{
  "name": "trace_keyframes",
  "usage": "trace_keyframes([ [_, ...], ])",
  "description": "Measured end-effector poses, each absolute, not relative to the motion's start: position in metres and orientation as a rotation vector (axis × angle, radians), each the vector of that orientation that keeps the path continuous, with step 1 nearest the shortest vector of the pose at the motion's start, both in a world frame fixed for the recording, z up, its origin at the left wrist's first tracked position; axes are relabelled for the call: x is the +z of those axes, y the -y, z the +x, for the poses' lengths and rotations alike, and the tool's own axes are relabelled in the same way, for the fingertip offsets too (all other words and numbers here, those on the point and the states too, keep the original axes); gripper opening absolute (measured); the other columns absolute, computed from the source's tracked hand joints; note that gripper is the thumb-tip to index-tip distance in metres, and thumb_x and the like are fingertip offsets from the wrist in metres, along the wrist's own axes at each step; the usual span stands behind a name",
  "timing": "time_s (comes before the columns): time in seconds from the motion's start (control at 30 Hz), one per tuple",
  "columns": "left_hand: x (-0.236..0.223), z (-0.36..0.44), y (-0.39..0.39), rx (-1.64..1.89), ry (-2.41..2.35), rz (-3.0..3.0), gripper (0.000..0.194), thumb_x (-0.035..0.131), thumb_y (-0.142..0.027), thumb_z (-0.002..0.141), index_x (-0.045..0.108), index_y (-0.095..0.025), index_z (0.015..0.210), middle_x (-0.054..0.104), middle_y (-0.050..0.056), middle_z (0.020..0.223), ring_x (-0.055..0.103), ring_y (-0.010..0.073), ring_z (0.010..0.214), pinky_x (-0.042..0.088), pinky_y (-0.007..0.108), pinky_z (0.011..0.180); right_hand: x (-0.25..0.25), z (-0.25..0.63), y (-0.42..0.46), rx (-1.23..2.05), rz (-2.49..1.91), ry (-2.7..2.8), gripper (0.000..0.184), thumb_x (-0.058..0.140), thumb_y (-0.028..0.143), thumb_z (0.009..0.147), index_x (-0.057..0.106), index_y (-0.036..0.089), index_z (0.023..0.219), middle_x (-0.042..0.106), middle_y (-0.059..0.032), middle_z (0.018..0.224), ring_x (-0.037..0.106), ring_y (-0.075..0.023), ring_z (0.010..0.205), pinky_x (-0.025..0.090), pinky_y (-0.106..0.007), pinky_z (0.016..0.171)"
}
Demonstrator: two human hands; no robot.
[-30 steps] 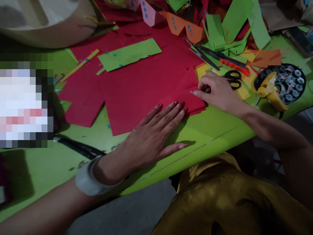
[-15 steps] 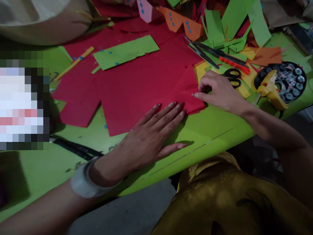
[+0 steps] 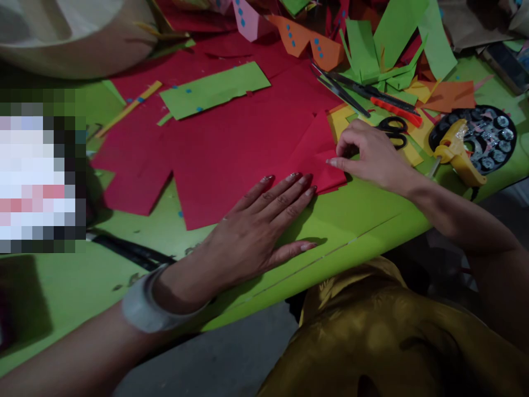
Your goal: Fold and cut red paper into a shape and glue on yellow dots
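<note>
My left hand (image 3: 254, 229) lies flat with its fingers stretched out on the near edge of a large red paper sheet (image 3: 227, 149). At the sheet's right corner, the curled fingers and thumb of my right hand (image 3: 370, 151) pinch the red paper, which is creased and folded over there. The tips of the right fingers are partly hidden. Just behind that hand are black-handled scissors (image 3: 394, 129) on yellow paper pieces. On the sheet's far side rests a green paper strip (image 3: 217, 91) with small blue bits on it.
A box cutter with an orange part (image 3: 397, 110) lies beyond my right hand. To the right are a yellow glue gun (image 3: 458, 157) and a round black case of gems (image 3: 496, 138). Green (image 3: 363, 49) and orange cut-outs (image 3: 308, 41) crowd the back. A pale basin (image 3: 78, 44) stands far left.
Both hands keep nearly the same place on the red paper. The view has shifted very slightly; nothing was taken or let go.
</note>
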State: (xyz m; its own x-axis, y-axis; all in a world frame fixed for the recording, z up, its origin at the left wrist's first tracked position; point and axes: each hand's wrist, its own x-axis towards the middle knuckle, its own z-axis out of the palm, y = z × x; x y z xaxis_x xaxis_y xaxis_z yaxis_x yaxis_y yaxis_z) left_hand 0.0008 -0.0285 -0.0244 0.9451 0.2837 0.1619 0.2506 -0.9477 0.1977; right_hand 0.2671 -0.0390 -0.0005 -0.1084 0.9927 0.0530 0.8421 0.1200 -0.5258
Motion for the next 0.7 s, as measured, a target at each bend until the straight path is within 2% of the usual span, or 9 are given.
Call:
trace_keyframes([
  [0.4, -0.0257, 0.0007, 0.0285, 0.294, -0.399, 2.929, 0.077, 0.033, -0.058, 0.100, 0.004, -0.018, 0.160, 0.029, 0.014, 0.162, 0.028, 0.0281, 0.149, 0.020, 0.048, 0.124, -0.0037, 0.2674, 0.0396, 0.477, -1.791, 1.960, 0.016, 0.065, 0.033, 0.088, 0.067, 0.019, 0.080, 0.059, -0.0032, 0.088, 0.055, -0.0172, 0.083, 0.042, -0.035, 0.080],
  [0.7, -0.0229, 0.0011, 0.0284, 0.269, -0.409, 2.907, 0.076, 0.032, -0.057, 0.101, -0.001, -0.023, 0.160, 0.027, 0.012, 0.163, 0.025, 0.0277, 0.151, 0.021, 0.048, 0.123, -0.0045, 0.2692, 0.0381, 0.509, -1.760, 1.959, 0.016, 0.064, 0.031, 0.088, 0.064, 0.018, 0.079, 0.057, -0.0022, 0.087, 0.054, -0.0164, 0.083, 0.042, -0.035, 0.083],
])
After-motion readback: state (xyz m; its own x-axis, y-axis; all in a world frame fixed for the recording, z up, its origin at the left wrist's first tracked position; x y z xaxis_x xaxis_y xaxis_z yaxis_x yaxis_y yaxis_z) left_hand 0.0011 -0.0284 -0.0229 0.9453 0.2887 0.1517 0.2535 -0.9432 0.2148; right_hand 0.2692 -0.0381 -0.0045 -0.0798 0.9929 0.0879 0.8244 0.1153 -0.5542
